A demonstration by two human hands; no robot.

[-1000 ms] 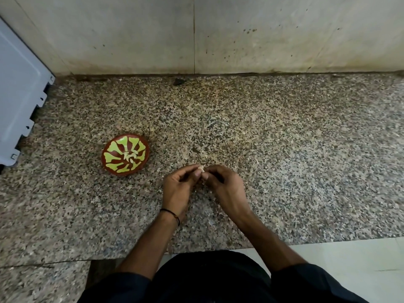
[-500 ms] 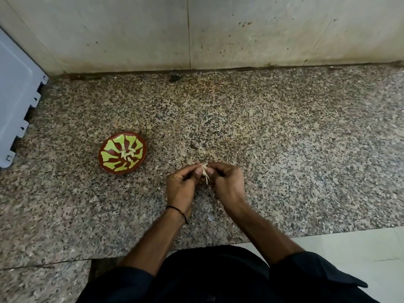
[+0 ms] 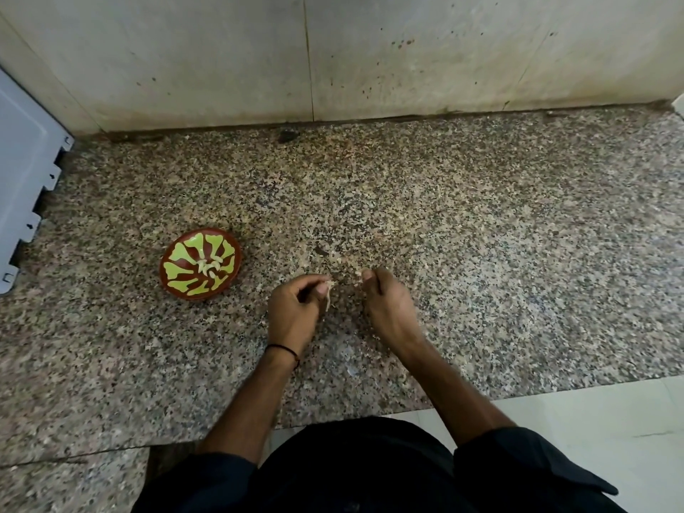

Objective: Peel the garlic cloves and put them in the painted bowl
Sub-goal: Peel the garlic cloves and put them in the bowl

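Speckled brown granite counter (image 3: 481,253) meets a stained, pale tiled wall (image 3: 222,61). A grey plastic panel (image 3: 22,172) stands at the far left. The left hand (image 3: 292,312) pinches a garlic clove (image 3: 328,292), its skin dangling just above the stone. The right hand (image 3: 386,305), slightly apart from it, has curled fingers; I cannot tell if it holds anything. The painted bowl (image 3: 174,270), left of both hands, holds peeled cloves (image 3: 209,269).
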